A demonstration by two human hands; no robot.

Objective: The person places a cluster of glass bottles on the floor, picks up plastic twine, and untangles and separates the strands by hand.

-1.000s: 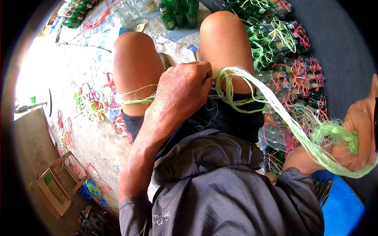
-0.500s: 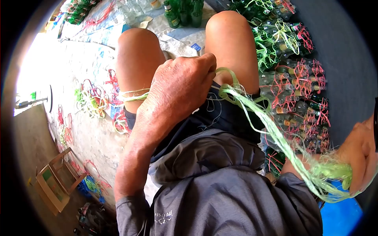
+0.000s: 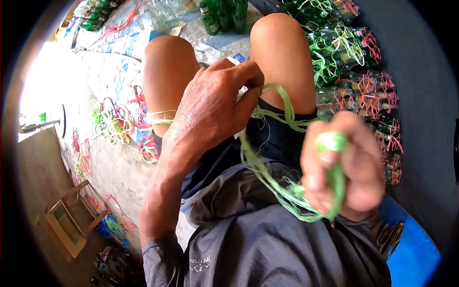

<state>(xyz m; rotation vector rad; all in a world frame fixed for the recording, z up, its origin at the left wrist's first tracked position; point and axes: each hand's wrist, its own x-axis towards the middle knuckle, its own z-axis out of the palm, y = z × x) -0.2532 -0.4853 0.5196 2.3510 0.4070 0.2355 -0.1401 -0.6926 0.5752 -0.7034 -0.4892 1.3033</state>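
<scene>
Over my lap, my left hand (image 3: 217, 98) is closed, thumb and forefinger pinching a strand of light green plastic twine (image 3: 287, 103). On the right, my right hand (image 3: 344, 165) is raised closer to the camera and slightly blurred. Its fingers are curled around a bunch of the same twine, and a loop of it circles one finger. Slack, frayed twine (image 3: 267, 179) hangs between the two hands in front of my shirt. Another strand (image 3: 160, 117) crosses my left thigh beside the left wrist.
Stacks of glass bottles tied with pink and green twine (image 3: 363, 95) line the right side. Green bottles (image 3: 223, 19) stand beyond my knees. Tangled twine (image 3: 114, 119) lies on the floor at left, near a wooden frame (image 3: 71, 220). A blue surface (image 3: 413, 244) is at lower right.
My right hand has swung in from the far right edge toward my lap, bringing the twine along. The stretched twine has gone slack. My left hand stays nearly in place.
</scene>
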